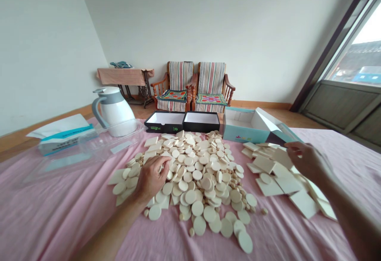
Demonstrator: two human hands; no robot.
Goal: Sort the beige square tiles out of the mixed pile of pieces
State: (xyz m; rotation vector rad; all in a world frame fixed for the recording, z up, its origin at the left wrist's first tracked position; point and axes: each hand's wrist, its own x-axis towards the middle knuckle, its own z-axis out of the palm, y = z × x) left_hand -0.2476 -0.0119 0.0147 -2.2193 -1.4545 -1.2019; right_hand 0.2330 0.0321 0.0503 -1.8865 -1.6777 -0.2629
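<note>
The room is pale-walled, and the work lies on a bed under a pink sheet. From the head view, I log a heap of cream round discs at the centre of the sheet; all positions below are taken from this heap. Far beyond it stand two striped armchairs and a cloth-covered treadle table. Just behind the heap sit two black box trays with white interiors showing. Behind and to its right is a teal cardboard box, and behind and to its left a white insulated jug beside a clear plastic container.

I find the pieces only partly separated. Most square tiles lie in a loose group right of the heap, but a few square tiles sit at its left edge and others at its far edge. Small round pellets lie along its near margin.

The left hand rests on the heap's left side, its fingers curled and pressed together; I cannot tell whether they hold a disc. The right hand hangs over the tiles, its fingers extended and loosely together; I cannot tell whether they pinch anything.
</note>
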